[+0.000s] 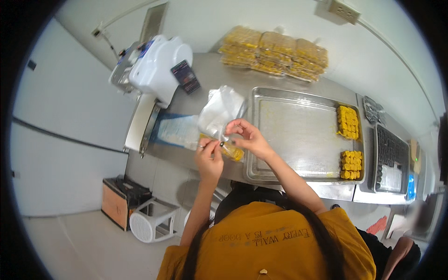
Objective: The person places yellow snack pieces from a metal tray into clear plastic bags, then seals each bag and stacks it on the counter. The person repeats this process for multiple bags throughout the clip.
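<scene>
Over the near edge of the steel table, my left hand (209, 157) is closed in a pinch at the top of a clear plastic bag (232, 151) with yellow pieces in it. Close beside it is my right hand (249, 139), its fingers curved and a gap showing between fingertips and thumb. I see nothing clearly held in it. Just beyond both hands lies a pile of clear plastic bags (221, 109). The left hand hides part of the filled bag.
Right of the hands is a large metal tray (298, 135) with two blocks of yellow rolled pieces (347, 122) at its right side. Filled bags (275, 51) are stacked by the wall. A white machine (158, 65) and phone (185, 77) stand left; a dark tray (391, 158) is far right.
</scene>
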Demonstrator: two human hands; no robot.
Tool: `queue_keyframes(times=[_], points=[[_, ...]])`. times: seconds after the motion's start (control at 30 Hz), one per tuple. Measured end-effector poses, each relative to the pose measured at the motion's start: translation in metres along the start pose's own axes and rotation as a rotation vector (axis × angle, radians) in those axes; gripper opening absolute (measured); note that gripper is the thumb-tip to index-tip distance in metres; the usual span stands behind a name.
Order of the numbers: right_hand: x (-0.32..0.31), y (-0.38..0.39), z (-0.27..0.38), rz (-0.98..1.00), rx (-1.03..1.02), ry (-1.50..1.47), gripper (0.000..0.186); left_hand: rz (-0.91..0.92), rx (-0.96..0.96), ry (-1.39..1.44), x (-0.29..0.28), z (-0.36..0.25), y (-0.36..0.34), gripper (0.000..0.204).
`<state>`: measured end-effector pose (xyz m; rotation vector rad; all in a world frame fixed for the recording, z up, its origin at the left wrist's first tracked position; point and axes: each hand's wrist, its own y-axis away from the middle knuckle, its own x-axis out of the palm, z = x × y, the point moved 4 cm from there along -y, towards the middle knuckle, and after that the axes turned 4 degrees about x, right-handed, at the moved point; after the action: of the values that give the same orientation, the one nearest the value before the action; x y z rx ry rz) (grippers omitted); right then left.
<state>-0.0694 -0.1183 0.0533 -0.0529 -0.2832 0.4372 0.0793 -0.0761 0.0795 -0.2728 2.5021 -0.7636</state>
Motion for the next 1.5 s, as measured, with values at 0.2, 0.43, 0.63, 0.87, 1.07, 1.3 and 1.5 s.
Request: queue_keyframes(times=[0.2, 0.43, 0.63, 0.87, 1.07, 1.3, 1.5], points=[[-0.029, 0.060, 0.011, -0.061, -0.014, -0.069, 0.071, 0.108, -0.221, 0.402, 0.042, -0.074, -0.059, 0.007], [-0.151, 0.140, 0.019, -0.770, -0.069, -0.525, 0.040, 0.447, 0.029, 0.377, 0.137, -0.128, -0.062, 0.033], [-0.345, 0.174, 0.094, -1.071, -0.119, -0.179, 0.038, 0.532, -0.290, 0.108, 0.082, -0.020, 0.003, 0.036], [-0.513, 0.084, 0.079, -1.085, 0.085, -0.122, 0.047, 0.462, -0.551, -0.153, -0.015, 0.019, 0.106, 0.030], [-0.589, 0.037, -0.028, -1.112, 0.194, 0.174, 0.041, 0.693, -0.531, -0.401, -0.027, -0.006, 0.131, 0.023], [-0.632, 0.048, -0.057, -1.385, 0.389, 0.324, 0.036, 0.699, -0.540, -0.364, -0.018, -0.002, 0.124, 0.024], [-0.597, 0.057, -0.002, -1.185, 0.610, 0.967, 0.034, 0.712, -0.408, -0.344, -0.004, 0.003, 0.093, 0.025]])
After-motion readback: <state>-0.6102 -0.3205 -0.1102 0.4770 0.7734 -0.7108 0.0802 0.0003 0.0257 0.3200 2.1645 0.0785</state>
